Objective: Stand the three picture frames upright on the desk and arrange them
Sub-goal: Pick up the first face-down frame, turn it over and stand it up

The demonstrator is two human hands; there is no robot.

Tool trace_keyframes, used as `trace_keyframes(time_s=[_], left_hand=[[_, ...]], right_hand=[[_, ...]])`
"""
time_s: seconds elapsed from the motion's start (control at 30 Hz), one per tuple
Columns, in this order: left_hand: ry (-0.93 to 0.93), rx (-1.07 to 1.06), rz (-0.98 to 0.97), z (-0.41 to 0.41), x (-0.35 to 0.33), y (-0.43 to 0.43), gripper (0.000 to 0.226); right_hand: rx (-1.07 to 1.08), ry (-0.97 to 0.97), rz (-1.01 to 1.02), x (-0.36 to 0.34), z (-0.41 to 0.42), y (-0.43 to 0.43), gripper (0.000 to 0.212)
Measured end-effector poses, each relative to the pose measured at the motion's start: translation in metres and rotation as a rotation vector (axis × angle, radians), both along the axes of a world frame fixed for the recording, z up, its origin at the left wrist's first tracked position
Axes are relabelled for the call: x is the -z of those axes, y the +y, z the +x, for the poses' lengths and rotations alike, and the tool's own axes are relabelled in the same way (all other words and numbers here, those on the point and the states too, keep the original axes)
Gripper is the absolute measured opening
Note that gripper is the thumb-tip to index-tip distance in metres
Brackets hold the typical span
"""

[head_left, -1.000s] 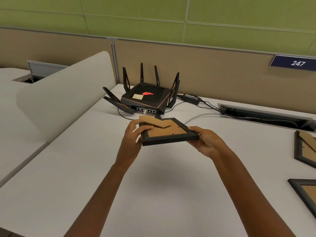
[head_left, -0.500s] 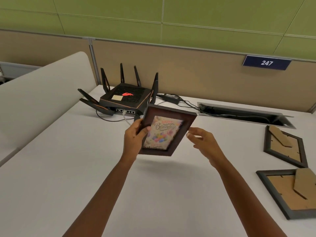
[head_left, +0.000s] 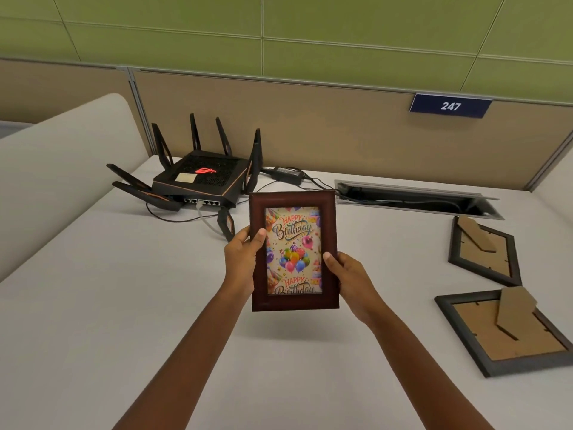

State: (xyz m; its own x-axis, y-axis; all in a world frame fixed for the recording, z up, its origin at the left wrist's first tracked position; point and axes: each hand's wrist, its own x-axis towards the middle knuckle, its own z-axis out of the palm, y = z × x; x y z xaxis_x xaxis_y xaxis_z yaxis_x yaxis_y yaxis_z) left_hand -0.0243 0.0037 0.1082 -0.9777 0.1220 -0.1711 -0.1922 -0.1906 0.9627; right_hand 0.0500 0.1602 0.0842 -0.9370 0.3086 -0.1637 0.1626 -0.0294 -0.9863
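A dark brown picture frame [head_left: 293,200] with a "Happy Birthday" balloon card is held upright above the white desk [head_left: 124,305], picture side facing me. My left hand [head_left: 243,259] grips its left edge and my right hand [head_left: 350,280] grips its lower right edge. Two other frames lie face down at the right, cardboard backs and stands showing: a smaller frame [head_left: 483,249] farther back and a larger frame [head_left: 508,332] nearer me.
A black router [head_left: 201,178] with several antennas sits at the back left, with cables and a power brick [head_left: 286,173] beside it. An open cable slot [head_left: 415,198] runs along the back. A white divider [head_left: 62,169] borders the left side; a partition wall stands behind.
The frame went from lying flat, back up, to turned over and upright with the picture facing me. My right hand, briefly off the frame, now holds its right edge.
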Motion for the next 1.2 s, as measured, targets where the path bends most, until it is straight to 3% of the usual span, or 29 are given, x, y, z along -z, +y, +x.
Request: trace_keyframes(time_s=[0.13,0.3,0.43,0.7,1.2], left_hand=[[0.041,0.001,-0.041,0.0,0.014,0.001,0.031],[-0.191,0.045,-0.014,0.003,0.039,-0.007,0.055],[-0.242,0.121,-0.016,0.001,0.044,-0.013,0.066],[-0.226,0.179,0.18,-0.014,0.041,-0.013,0.062],[-0.098,0.131,0.141,-0.039,0.067,-0.012,0.059]], right_hand=[[0.042,0.031,-0.08,-0.001,-0.001,0.001,0.017],[0.067,0.043,-0.079,-0.001,-0.006,0.002,0.02],[0.05,0.055,-0.078,0.0,-0.011,0.002,0.02],[-0.042,0.049,-0.066,0.017,-0.022,-0.006,0.018],[-0.12,0.044,-0.073,0.055,-0.04,-0.006,0.018]])
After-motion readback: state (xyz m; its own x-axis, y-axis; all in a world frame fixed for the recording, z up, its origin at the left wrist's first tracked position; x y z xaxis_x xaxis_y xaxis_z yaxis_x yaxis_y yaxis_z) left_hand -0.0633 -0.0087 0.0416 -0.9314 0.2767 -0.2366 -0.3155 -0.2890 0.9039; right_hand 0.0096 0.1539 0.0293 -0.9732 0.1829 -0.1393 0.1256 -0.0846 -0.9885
